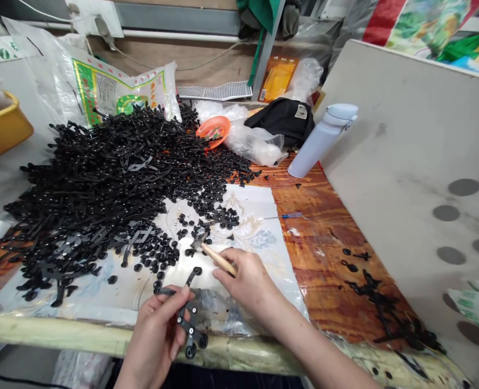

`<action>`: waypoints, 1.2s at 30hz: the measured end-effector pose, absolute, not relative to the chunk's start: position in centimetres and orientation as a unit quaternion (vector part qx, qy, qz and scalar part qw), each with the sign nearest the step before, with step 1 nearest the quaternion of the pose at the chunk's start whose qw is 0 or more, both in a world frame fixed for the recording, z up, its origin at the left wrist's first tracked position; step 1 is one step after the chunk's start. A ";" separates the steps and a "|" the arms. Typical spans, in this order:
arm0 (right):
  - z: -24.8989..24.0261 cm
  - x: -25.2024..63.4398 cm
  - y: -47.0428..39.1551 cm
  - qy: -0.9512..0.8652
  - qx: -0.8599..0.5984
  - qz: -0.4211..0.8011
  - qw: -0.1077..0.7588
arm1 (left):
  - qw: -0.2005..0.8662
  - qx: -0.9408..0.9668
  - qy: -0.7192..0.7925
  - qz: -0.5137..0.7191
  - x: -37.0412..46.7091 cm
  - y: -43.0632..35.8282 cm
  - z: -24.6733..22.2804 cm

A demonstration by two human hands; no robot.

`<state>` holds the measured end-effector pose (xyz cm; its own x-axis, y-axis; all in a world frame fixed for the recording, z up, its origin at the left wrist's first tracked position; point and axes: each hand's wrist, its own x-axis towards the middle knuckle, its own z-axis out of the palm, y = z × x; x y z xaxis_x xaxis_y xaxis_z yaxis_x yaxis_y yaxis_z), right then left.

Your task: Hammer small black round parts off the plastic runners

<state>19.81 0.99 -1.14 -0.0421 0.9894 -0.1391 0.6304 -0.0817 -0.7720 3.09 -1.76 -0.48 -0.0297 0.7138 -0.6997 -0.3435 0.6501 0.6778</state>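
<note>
My left hand (160, 329) is closed on a black linkage part (188, 328), a jointed strip piece with round ends, near the table's front edge. To its right, my right hand (245, 275) grips the wooden handle of a small brush-like tool (218, 258). The tool's dark tip rests over a white patch (186, 265) on the patterned sheet (259, 227), beside loose black round pieces (154, 256). Behind them spreads a large heap of black linkage parts (113, 167).
An orange dish (214, 131) sits at the heap's right edge. A pale bottle (322, 141) stands by a black bag (282, 120). A thin screwdriver (291, 215) and scattered black parts (377, 297) lie on the right, beside a grey panel (405, 146). A yellow bin (4, 129) is at far left.
</note>
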 end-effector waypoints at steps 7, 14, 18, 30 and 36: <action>-1.1 19.9 0.7 -0.633 -0.633 0.357 0.268 | 0.677 0.172 0.603 0.385 3.3 -1.7 -1.1; 0.0 20.1 0.5 -0.617 -0.620 0.392 0.284 | 0.672 0.157 0.614 0.384 3.3 -1.7 -1.0; 0.4 20.7 0.2 -0.619 -0.605 0.401 0.300 | 0.663 0.154 0.620 0.390 3.0 -1.6 -1.0; 0.5 21.4 -0.3 -0.617 -0.600 0.397 0.319 | 0.658 0.171 0.624 0.385 3.1 -1.5 -1.0; 0.4 21.5 -0.4 -0.632 -0.598 0.381 0.314 | 0.654 0.183 0.631 0.375 3.3 -1.5 -1.0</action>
